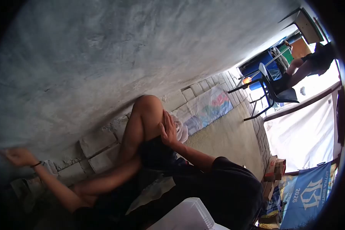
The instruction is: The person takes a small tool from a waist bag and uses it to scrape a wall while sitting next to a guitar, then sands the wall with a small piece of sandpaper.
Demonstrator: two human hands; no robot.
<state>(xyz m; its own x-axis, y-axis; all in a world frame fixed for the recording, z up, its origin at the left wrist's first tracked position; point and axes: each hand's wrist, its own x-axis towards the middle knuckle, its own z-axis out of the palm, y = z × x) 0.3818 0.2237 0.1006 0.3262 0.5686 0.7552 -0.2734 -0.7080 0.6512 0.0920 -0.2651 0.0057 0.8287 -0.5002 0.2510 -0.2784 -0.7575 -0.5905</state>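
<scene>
My left hand (18, 156), with a dark band at its wrist, is stretched out at the far left close to the grey wall. Its fingers are loosely curled with a gap, and nothing shows in them, though the edge there is dim. Palm down, my right hand (168, 128) lies on my bent leg (146, 111) near the knee, its fingers spread and holding nothing. A pale crumpled cloth (183, 132) is just beside it. A translucent plastic container (186, 216) shows at the bottom edge, in front of my dark shirt.
The view is tilted sideways. A rough wall (96, 50) fills the upper left, above loose bricks (99, 145). A colourful printed sheet (209, 107) lies on the floor. Farther off are a black chair (272, 92), a person's legs (301, 71), cardboard boxes (274, 168) and a blue banner (306, 195).
</scene>
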